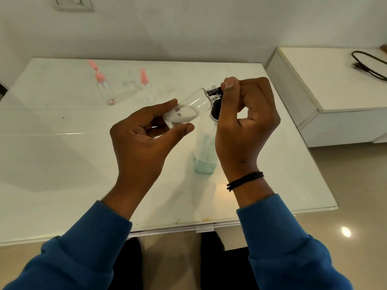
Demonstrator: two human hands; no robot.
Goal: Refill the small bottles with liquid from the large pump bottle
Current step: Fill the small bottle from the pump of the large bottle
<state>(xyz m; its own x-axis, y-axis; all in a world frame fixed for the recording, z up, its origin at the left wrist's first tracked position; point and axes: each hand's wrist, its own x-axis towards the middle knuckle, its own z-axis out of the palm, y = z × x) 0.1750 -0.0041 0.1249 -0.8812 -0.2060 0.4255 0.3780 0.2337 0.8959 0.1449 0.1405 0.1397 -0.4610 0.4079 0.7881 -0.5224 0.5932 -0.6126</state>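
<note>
Right now I have the left hand (144, 130) cradling a small clear bottle (189, 107) by its base, thumb and fingers curled round it, tilted so its open neck points up and to the right, straight at the black nozzle of the large pump bottle (206, 151) standing on the worktop (62, 164) just in front of me. The right hand (245, 122) sits on top of the pump head, its fingers curled over it with the thumb pressing near the nozzle. Some whitish liquid already lies pooled in the low end of the small bottle, so I judge the filling is under way but far from finished. To do this well I would keep the neck snug against the spout, press the pump in slow, full strokes, and tip the small bottle a little more upright as the level climbs so nothing runs back out of the mouth. Two more small bottles with pink caps (104, 91) wait at the far left of the worktop, well apart from my hands; their clear walls almost vanish against the white surface, and I cannot tell how full they are. My right hand hides most of the pump head, so I cannot see whether the spout truly enters the neck, and the large bottle's upper body is partly covered too.
</note>
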